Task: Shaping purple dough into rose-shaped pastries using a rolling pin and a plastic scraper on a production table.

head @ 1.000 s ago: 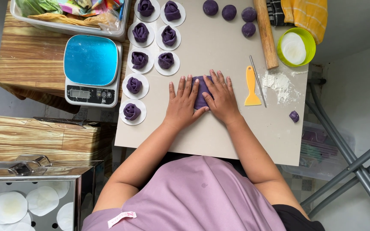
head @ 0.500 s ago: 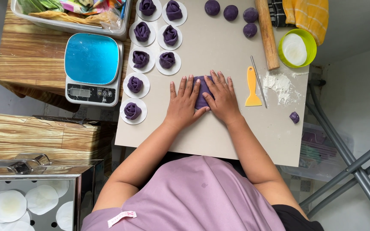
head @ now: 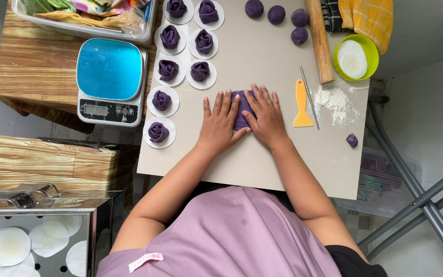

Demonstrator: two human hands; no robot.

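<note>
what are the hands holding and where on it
Both hands, left hand and right hand, press flat on the purple dough piece, covering its two sides; nothing is lifted.

looking down through the head camera, i see my left hand [head: 220, 124] and right hand [head: 266, 119] pressed flat, fingers spread, on a purple dough piece [head: 241, 109] that shows between them on the grey worktop [head: 262, 164]. just right of the right hand lie a yellow scraper [head: 302, 104] and a thin metal rod [head: 309, 97], with a patch of flour [head: 336, 103] beside them. a wooden rolling pin [head: 320, 41] lies above, near a green bowl [head: 370, 54] and four purple dough balls [head: 276, 14]. to the left, purple dough roses [head: 168, 70] sit on white paper rounds. a blue-topped scale [head: 109, 81] stands on a wooden table [head: 32, 66] beside the worktop.
</note>
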